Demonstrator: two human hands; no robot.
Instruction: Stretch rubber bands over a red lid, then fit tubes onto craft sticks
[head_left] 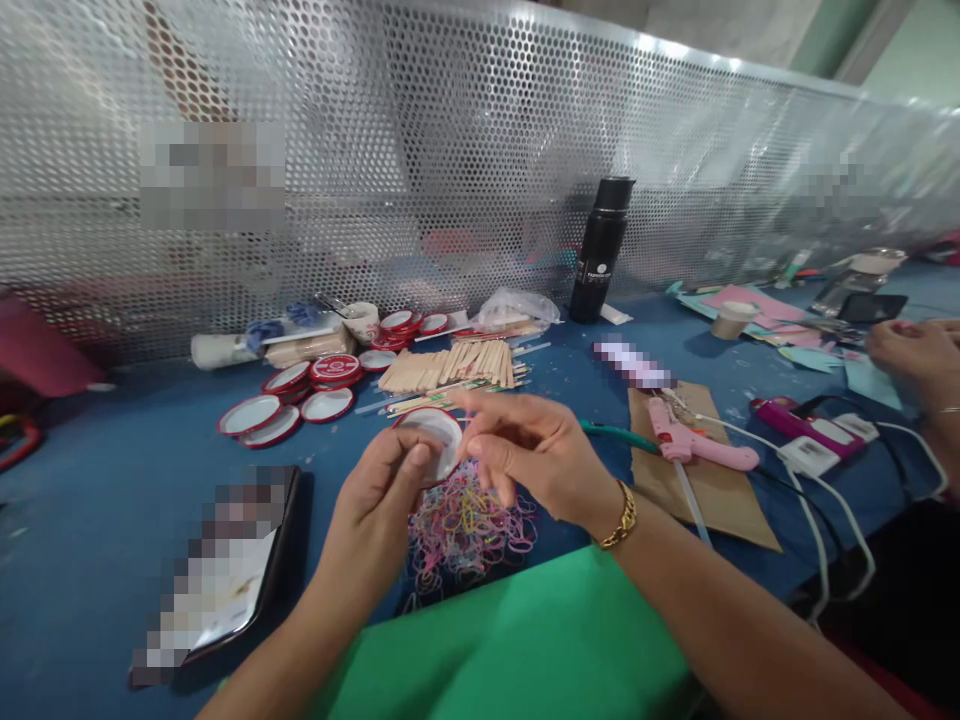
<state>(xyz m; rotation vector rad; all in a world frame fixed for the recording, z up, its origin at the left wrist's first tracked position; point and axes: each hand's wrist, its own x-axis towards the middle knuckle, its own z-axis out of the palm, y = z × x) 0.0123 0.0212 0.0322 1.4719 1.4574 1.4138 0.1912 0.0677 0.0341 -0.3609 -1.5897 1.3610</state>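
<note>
My left hand (386, 490) is closed on a round white lid with a red rim (435, 435), held up over the blue table. My right hand (525, 450) is beside it, fingers bunched at the lid's edge, a gold bracelet on the wrist; whether it pinches anything is too blurred to tell. Under both hands lies a heap of small coloured rubber bands (469, 525). Behind the lid is a pile of wooden craft sticks (450, 367). More red-rimmed lids (289, 400) are scattered to the left.
A phone (221, 575) lies at the front left. A pink glue gun (694, 440) rests on brown cardboard (720, 490) to the right, with cables and a power strip (810, 435). A black flask (600, 250) stands by the perforated metal screen. Another person's hand (911, 355) works at far right.
</note>
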